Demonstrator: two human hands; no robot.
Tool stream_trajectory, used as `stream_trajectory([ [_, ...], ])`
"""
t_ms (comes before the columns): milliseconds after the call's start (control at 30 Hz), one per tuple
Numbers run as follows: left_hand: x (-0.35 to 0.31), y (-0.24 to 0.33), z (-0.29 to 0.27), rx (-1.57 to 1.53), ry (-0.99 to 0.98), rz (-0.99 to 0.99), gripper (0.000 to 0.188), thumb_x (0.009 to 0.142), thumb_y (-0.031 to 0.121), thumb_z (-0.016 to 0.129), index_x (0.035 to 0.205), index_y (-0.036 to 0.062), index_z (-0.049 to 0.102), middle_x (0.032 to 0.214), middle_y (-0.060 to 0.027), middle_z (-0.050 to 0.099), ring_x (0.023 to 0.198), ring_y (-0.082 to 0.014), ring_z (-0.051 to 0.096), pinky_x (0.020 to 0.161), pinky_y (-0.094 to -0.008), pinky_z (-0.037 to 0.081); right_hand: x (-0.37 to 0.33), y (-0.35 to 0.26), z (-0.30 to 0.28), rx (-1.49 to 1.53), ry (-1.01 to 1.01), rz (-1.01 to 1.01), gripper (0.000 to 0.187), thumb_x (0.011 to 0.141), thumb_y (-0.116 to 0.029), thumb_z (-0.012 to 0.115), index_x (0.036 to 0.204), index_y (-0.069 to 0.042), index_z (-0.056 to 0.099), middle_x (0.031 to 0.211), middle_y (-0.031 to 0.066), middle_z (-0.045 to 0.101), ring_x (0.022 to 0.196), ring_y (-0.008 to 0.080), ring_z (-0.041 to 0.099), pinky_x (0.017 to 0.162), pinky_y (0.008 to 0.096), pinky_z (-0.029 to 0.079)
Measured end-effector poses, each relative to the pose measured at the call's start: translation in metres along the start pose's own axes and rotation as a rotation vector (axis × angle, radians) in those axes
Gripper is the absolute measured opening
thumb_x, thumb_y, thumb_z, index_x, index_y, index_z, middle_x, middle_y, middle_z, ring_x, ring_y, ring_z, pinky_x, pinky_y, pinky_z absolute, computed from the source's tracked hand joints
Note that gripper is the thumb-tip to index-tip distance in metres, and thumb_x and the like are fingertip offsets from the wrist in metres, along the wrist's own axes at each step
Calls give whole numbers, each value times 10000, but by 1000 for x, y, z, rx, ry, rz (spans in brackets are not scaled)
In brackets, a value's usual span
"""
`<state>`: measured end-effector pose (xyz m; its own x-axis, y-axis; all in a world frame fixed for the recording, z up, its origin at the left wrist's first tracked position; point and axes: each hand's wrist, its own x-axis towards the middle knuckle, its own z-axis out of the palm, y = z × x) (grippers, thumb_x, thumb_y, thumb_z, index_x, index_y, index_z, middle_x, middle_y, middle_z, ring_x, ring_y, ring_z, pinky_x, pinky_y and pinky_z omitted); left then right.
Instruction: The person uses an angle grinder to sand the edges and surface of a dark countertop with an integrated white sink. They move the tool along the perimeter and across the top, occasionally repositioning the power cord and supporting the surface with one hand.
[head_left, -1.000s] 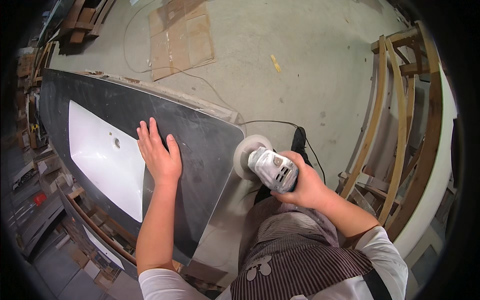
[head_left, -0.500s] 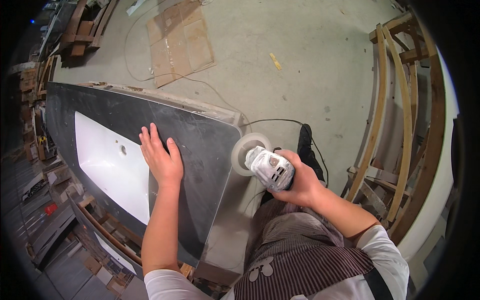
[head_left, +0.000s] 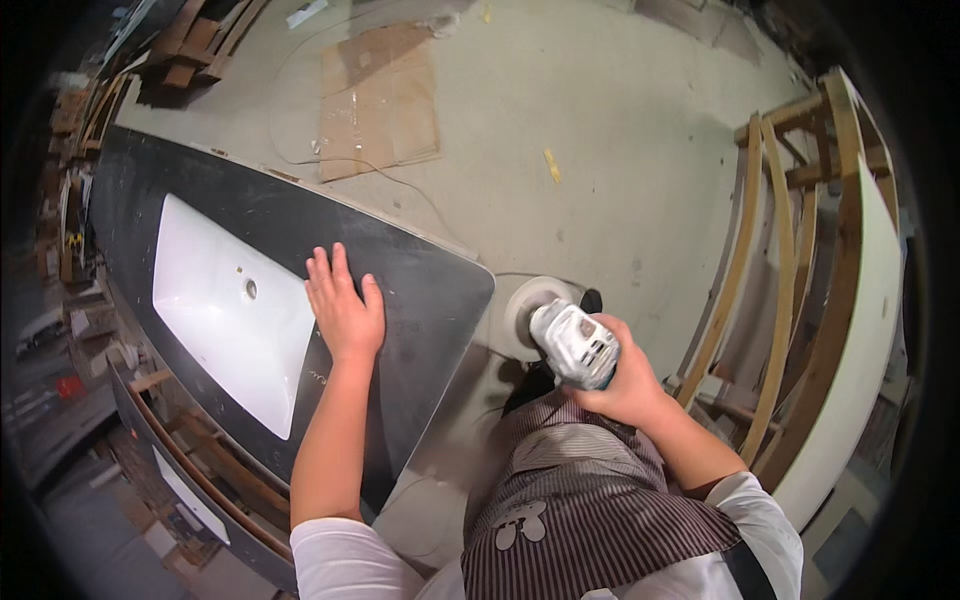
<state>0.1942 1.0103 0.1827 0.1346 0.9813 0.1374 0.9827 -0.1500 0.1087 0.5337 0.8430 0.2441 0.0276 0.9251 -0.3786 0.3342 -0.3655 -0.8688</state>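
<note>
Right fingers (head_left: 613, 326) are wrapped round an angle grinder (head_left: 575, 343), pale disc (head_left: 513, 312) just past 'em near the dark tabletop (head_left: 425, 295); left fingers (head_left: 342, 264) are spread flat on that, white sink (head_left: 228, 320) just beside.

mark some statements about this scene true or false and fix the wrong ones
1. The right hand holds a white-dusted power tool with a round pale disc. True.
2. The left hand is clenched into a fist. False: it lies open, palm down, on the flat dark-grey panel.
3. A glossy white four-sided basin is set in the panel. True.
4. A flat brown cardboard sheet lies on the panel. False: it lies on the pale grey floor.
</note>
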Motion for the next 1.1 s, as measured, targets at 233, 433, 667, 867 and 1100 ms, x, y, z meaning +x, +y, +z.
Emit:
stream_trajectory([
  [233,-3,-11,0,-39,44,-23,634,923,300,577,1481,65,391,1558,-231,313,1455,-401,274,1197,-524,203,24,-58,-30,-84,100,-82,877,641,-160,867,1361,-27,384,1157,156,628,1107,255,621,973,375,484],
  [433,-4,-22,-1,-99,57,-81,623,912,298,603,1469,85,424,1549,-206,343,1457,-380,282,1199,-518,208,94,-90,-34,-157,-17,-304,855,622,-143,871,1337,-23,418,1155,142,628,1088,235,621,970,374,486],
  [667,-42,3,12,-29,185,-431,595,899,264,619,1443,90,453,1518,-208,383,1428,-381,331,1177,-529,245,221,-94,-50,-334,-466,-414,836,624,-161,868,1324,-40,427,1144,167,644,1076,263,643,938,374,505],
  [867,-101,104,8,217,241,-1037,661,888,273,654,1472,94,401,1537,-204,351,1439,-374,307,1151,-597,249,269,-105,-68,-511,-954,-387,864,636,-109,857,1361,-40,393,1164,157,624,1106,241,613,974,363,478],
  [1100,-76,181,-10,186,87,-1572,653,952,417,538,1526,181,336,1586,-151,288,1479,-328,245,1174,-617,170,321,-126,-50,-698,-1277,-743,836,643,-190,824,1361,-107,404,1119,224,660,1064,422,641,889,435,527],
])
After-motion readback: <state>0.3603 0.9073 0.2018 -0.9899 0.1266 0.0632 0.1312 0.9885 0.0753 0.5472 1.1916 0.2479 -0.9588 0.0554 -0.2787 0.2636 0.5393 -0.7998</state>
